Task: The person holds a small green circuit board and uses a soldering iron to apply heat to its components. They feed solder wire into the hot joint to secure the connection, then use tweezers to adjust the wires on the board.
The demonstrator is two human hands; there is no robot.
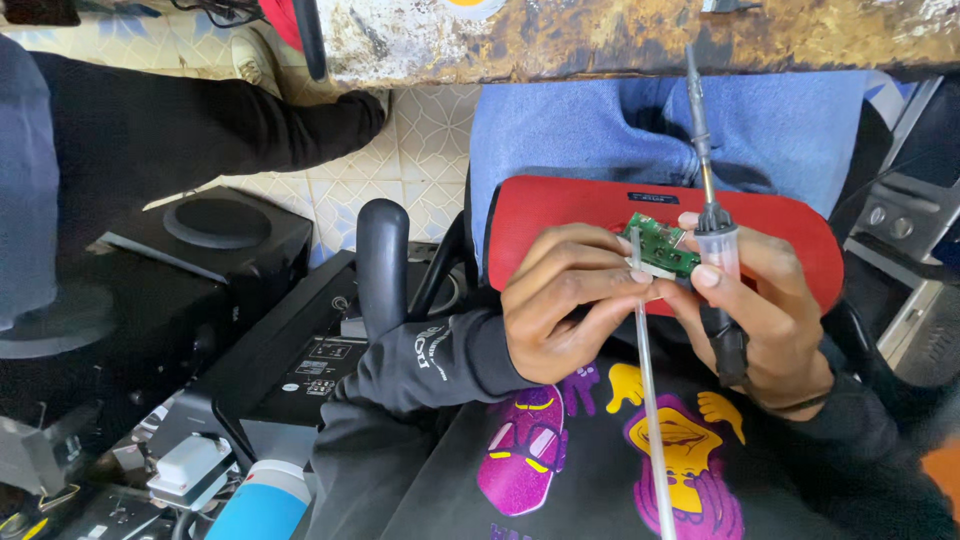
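- The left hand [560, 300] pinches a thin strand of solder wire [650, 400] and steadies a small green circuit board [660, 245] with its fingertips.
- The right hand [770, 310] is closed around a soldering iron [712, 225], its long tip pointing up and away from the board.
- The board sits between both hands, above a red oval speaker case [580, 210] that rests on the person's lap.
- Risk, as I judge it: fingers lie just beside the joint, so a slipped iron could burn them or scorch the red case; the board, held only by fingertips, may tilt.
- A worn, stained worktop [620, 40] edge runs across the top; black speakers [215, 235] and electronics clutter the tiled floor [420, 160] at left.
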